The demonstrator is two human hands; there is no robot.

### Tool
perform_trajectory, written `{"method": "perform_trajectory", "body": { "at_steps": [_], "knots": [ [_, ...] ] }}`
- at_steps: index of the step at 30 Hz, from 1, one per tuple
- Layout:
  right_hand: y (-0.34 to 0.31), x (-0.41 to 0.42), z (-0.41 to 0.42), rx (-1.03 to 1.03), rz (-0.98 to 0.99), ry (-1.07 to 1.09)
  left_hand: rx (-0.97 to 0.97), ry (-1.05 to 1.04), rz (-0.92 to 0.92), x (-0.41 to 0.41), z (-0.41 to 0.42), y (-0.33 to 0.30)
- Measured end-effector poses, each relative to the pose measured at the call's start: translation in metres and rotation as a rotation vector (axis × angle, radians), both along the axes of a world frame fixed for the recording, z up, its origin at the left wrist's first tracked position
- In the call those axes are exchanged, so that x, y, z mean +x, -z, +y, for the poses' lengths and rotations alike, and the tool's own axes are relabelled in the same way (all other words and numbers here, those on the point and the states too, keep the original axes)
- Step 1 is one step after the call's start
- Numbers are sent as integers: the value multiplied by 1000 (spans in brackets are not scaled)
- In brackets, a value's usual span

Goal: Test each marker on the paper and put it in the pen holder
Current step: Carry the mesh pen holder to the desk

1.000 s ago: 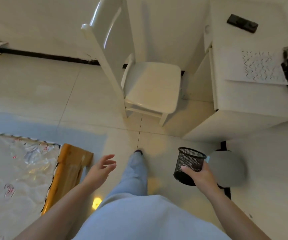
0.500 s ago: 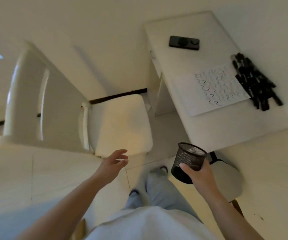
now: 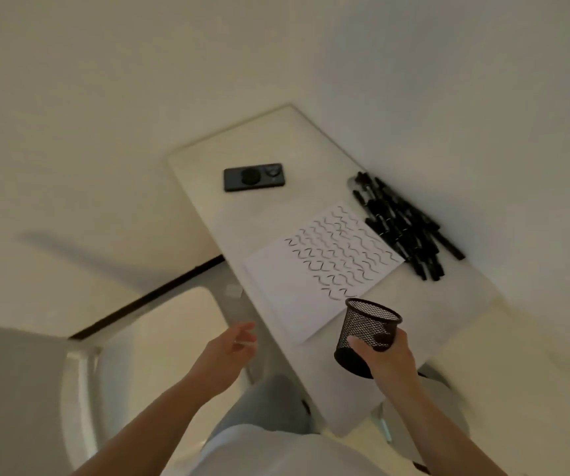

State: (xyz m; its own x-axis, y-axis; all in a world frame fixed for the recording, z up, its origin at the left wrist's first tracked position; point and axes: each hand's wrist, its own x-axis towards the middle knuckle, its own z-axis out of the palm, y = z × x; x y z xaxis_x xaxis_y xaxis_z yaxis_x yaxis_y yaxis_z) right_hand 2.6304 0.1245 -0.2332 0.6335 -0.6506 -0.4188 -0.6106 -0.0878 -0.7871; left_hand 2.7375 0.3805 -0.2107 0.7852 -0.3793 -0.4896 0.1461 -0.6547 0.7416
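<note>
My right hand grips a black mesh pen holder and holds it above the near edge of the white desk, just in front of the paper. The holder looks empty. The white paper lies on the desk with rows of black wavy test lines on its far half. A pile of several black markers lies to the right of the paper, by the wall. My left hand hovers at the desk's left edge with relaxed fingers and holds nothing.
A black phone-like device lies on the far left part of the desk. A white chair stands to the left of the desk. White walls close in behind and to the right of the desk.
My view has swung from the floor and chair to the desk. My right hand has carried the pen holder up over the desk's near edge, and my left hand has come forward beside the desk.
</note>
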Motion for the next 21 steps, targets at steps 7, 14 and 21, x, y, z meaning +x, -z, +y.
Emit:
{"method": "perform_trajectory", "body": {
  "at_steps": [7, 14, 21],
  "knots": [
    [3, 15, -32, 18, -61, 270, 66, 403, -24, 82, -92, -11],
    [10, 45, -53, -26, -23, 567, 112, 741, -118, 158, -189, 19],
    [28, 86, -48, -160, 42, 844, 127, 1311, -546, 224, -263, 49]
  ]
}}
